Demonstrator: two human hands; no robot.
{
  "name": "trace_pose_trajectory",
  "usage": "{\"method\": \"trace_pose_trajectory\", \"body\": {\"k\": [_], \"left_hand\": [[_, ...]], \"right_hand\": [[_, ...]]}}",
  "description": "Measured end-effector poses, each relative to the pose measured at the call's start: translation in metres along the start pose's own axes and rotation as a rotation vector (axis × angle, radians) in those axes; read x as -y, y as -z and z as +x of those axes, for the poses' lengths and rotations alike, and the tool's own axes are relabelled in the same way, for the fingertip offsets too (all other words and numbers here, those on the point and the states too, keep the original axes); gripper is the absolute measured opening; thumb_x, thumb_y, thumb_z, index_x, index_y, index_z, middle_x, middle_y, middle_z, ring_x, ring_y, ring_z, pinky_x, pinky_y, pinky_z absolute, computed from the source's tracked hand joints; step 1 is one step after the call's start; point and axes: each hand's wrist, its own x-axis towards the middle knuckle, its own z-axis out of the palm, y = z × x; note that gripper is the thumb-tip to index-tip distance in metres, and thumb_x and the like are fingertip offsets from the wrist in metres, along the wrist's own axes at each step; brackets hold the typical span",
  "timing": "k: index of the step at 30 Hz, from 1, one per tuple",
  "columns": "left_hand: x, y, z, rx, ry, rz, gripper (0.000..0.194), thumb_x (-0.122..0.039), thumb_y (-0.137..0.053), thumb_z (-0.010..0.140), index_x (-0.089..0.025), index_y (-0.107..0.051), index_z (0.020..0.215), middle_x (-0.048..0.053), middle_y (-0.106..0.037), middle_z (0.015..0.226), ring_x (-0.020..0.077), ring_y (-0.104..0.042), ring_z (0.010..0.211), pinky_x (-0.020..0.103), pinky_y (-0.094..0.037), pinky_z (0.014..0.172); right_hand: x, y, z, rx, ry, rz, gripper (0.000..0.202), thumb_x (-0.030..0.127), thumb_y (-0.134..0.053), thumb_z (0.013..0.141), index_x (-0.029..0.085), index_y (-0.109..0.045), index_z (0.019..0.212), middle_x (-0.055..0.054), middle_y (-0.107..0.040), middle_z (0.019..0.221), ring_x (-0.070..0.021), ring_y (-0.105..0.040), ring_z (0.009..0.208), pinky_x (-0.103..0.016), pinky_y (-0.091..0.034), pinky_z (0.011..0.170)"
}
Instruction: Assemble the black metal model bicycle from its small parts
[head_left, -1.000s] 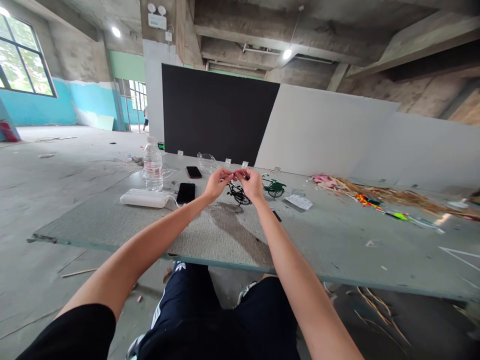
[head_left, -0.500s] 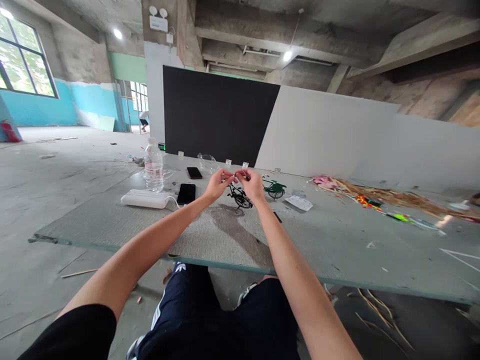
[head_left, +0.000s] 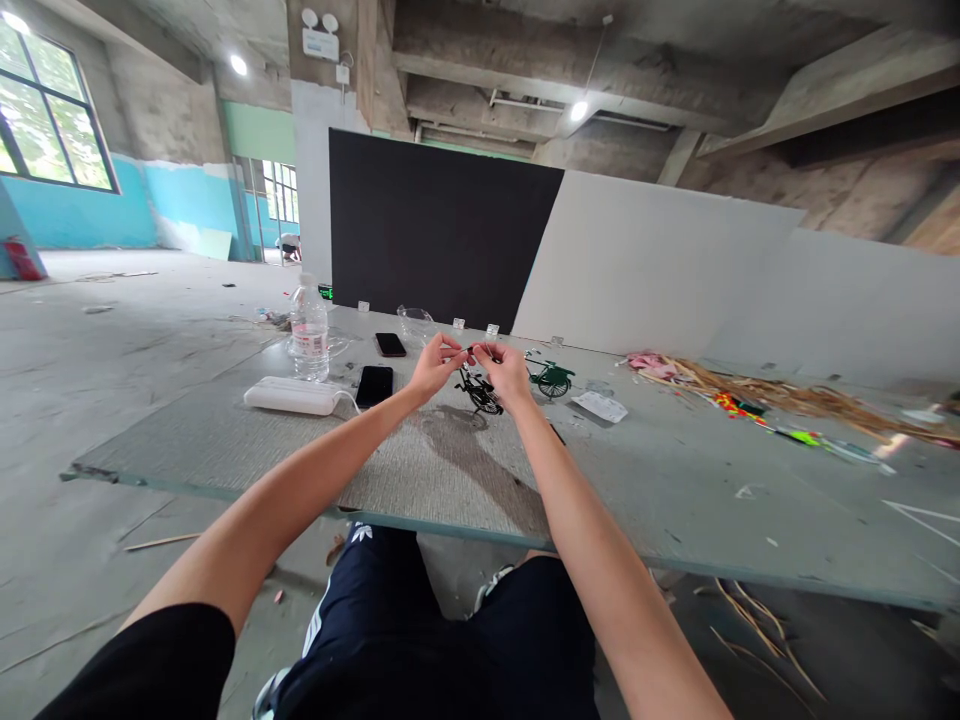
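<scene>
A small black model bicycle [head_left: 480,392] hangs tilted just under my fingers, over the table, with its shadow below. My left hand [head_left: 436,368] is closed, thumb and fingertips pinching at the bicycle's upper end. Close against it, my right hand [head_left: 504,374] pinches the same end from the right. A tiny dark piece shows between the fingertips, too small to make out. Right of my right hand, a green model bicycle [head_left: 551,377] stands on the table [head_left: 420,470].
Left of my hands are two phones [head_left: 374,386], a white power strip [head_left: 292,395] and a clear bottle [head_left: 309,335]. A clear packet [head_left: 600,406] lies to the right, with stringy brown scraps [head_left: 780,388] beyond. A black panel [head_left: 442,230] stands behind.
My fingertips have shifted slightly at the top of the black model bicycle, where a small dark bit now shows. A distant person has bent lower. The view moved a little.
</scene>
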Motion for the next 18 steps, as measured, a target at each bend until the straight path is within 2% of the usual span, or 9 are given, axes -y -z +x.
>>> {"method": "trace_pose_trajectory", "body": {"k": [5, 9, 12, 13, 15, 16, 18], "left_hand": [[0.002, 0.002, 0.000, 0.000, 0.022, 0.014, 0.040, -0.044, -0.078, 0.079, -0.021, -0.047, 0.089, 0.004, -0.073, 0.078, 0.0182, -0.070, 0.083, 0.031, -0.046, 0.077], [0.006, 0.001, 0.003, -0.040, 0.019, -0.023, 0.039, -0.043, -0.079, 0.078, -0.021, -0.048, 0.089, 0.004, -0.074, 0.078, 0.0175, -0.069, 0.081, 0.031, -0.047, 0.079], [0.006, 0.003, 0.007, -0.132, 0.024, -0.040, 0.034, -0.041, -0.074, 0.082, -0.022, -0.048, 0.091, 0.003, -0.075, 0.082, 0.0159, -0.067, 0.079, 0.032, -0.047, 0.080], [0.005, 0.004, 0.008, -0.165, 0.027, -0.031, 0.031, -0.040, -0.073, 0.084, -0.022, -0.048, 0.092, 0.003, -0.075, 0.083, 0.0157, -0.066, 0.079, 0.033, -0.047, 0.080], [0.002, 0.007, 0.010, -0.227, 0.026, -0.013, 0.027, -0.038, -0.070, 0.086, -0.023, -0.048, 0.092, 0.003, -0.075, 0.083, 0.0160, -0.066, 0.080, 0.034, -0.047, 0.082], [0.001, 0.009, 0.012, -0.253, 0.020, -0.010, 0.026, -0.037, -0.070, 0.087, -0.023, -0.048, 0.092, 0.003, -0.075, 0.083, 0.0164, -0.066, 0.082, 0.034, -0.047, 0.084], [-0.002, 0.014, 0.014, -0.307, -0.005, -0.018, 0.024, -0.034, -0.068, 0.088, -0.023, -0.047, 0.093, 0.004, -0.074, 0.084, 0.0165, -0.067, 0.086, 0.035, -0.047, 0.088]], "right_hand": [[0.002, -0.001, -0.001, -0.022, 0.090, -0.025, 0.049, 0.067, -0.069, 0.079, 0.020, -0.077, 0.089, -0.007, -0.078, 0.090, -0.0279, -0.071, 0.095, -0.043, -0.053, 0.094], [0.005, 0.002, -0.002, 0.025, 0.179, -0.062, 0.050, 0.067, -0.061, 0.085, 0.022, -0.077, 0.097, -0.006, -0.078, 0.094, -0.0271, -0.071, 0.098, -0.042, -0.051, 0.096], [0.003, 0.013, 0.001, -0.081, 0.201, -0.198, 0.058, 0.069, -0.047, 0.093, 0.020, -0.076, 0.104, -0.007, -0.077, 0.087, -0.0263, -0.071, 0.090, -0.039, -0.052, 0.090], [0.000, 0.020, 0.002, -0.137, 0.171, -0.256, 0.061, 0.071, -0.043, 0.094, 0.019, -0.075, 0.100, -0.008, -0.074, 0.079, -0.0261, -0.071, 0.083, -0.038, -0.053, 0.085], [-0.009, 0.033, 0.005, -0.206, 0.067, -0.342, 0.065, 0.075, -0.039, 0.093, 0.020, -0.071, 0.076, -0.008, -0.066, 0.062, -0.0270, -0.069, 0.074, -0.038, -0.053, 0.078], [-0.014, 0.039, 0.006, -0.215, -0.004, -0.345, 0.064, 0.076, -0.042, 0.091, 0.022, -0.065, 0.066, -0.008, -0.061, 0.054, -0.0276, -0.069, 0.069, -0.038, -0.054, 0.075], [-0.023, 0.048, 0.006, -0.139, -0.192, -0.262, 0.060, 0.078, -0.049, 0.087, 0.025, -0.057, 0.061, -0.007, -0.056, 0.048, -0.0263, -0.067, 0.057, -0.039, -0.055, 0.068]]}}
